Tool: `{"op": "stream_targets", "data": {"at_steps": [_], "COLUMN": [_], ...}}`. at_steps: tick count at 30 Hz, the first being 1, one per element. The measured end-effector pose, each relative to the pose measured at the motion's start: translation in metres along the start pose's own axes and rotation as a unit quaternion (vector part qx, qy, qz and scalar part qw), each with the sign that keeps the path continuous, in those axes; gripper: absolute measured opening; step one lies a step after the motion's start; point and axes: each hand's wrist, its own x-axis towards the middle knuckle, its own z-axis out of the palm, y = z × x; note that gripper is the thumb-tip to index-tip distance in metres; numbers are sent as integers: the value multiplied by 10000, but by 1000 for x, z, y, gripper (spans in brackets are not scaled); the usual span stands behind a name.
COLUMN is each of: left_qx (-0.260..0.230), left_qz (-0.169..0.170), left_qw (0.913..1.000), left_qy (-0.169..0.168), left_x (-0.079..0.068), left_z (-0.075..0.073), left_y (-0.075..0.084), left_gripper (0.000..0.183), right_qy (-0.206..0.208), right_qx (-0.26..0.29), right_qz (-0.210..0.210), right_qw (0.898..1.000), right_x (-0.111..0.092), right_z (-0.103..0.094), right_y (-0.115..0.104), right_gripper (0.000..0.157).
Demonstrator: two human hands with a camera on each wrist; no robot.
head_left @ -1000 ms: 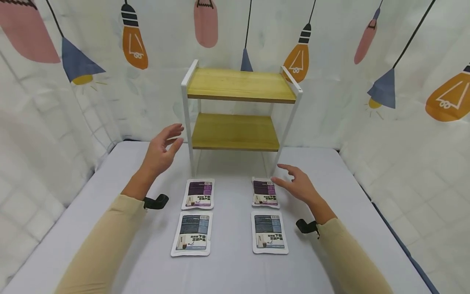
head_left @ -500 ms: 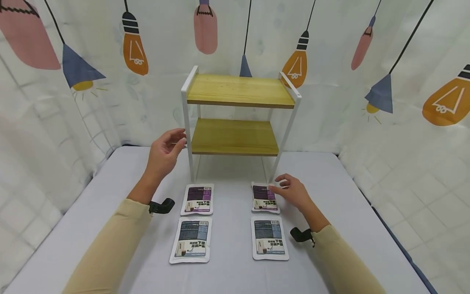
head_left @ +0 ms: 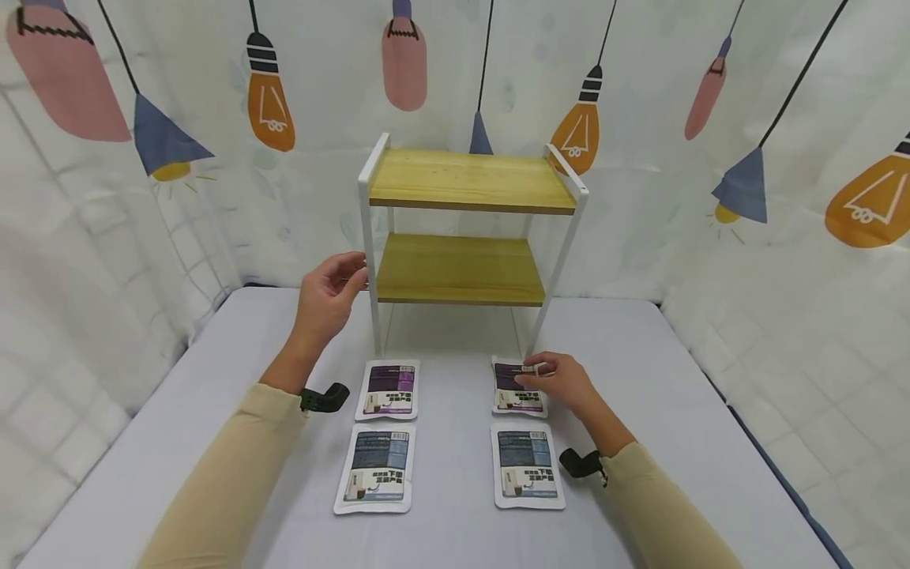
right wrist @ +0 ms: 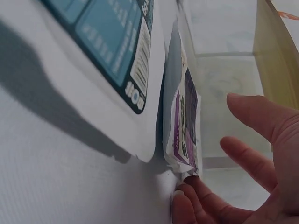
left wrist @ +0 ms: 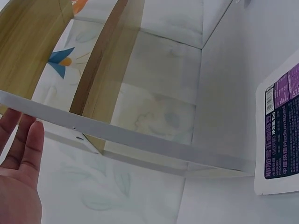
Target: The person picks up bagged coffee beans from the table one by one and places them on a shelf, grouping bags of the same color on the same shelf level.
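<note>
A two-tier shelf [head_left: 472, 180] with yellow wooden boards and a white frame stands at the back of the table. My left hand [head_left: 332, 291] is beside its left post, fingertips right at the white bar [left wrist: 154, 137] in the left wrist view. In front lie two purple-labelled coffee packets, one left [head_left: 388, 390] and one right [head_left: 517, 400]. My right hand [head_left: 565, 384] reaches over the right one. In the right wrist view, lower fingers touch that packet's edge [right wrist: 184, 126], while thumb [right wrist: 247, 109] and another finger spread apart from it.
Two blue-labelled packets lie nearer me, one left [head_left: 377, 468] and one right [head_left: 528, 465]. All the packets rest flat on a white-covered table [head_left: 455, 537]. A curtain [head_left: 313, 197] printed with lamps hangs behind and at both sides.
My left hand has come right up to the shelf's left post. My right hand has moved left and down over the right purple packet. The view has tilted slightly up.
</note>
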Motion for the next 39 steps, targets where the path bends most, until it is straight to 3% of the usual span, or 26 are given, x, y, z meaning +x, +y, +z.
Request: {"op": "stream_targets", "data": {"at_steps": [9, 18, 39], "left_qx": [-14, -13, 273], "left_qz": [-255, -184, -261], "left_qw": [9996, 9989, 9989], "left_qy": [148, 422, 279], "left_x": [-3, 12, 13], "left_z": [8, 15, 9], "left_y": [0, 4, 0], "left_gripper": [35, 32, 35], "right_qy": [-71, -85, 115], "right_qx": [-272, -564, -603], "right_qz": [73, 76, 269], "right_qw": [9996, 9983, 9978], "right_x": [4, 17, 12], "right_z": [1, -6, 13], "right_y": [1, -7, -11], "right_gripper": [44, 44, 43]}}
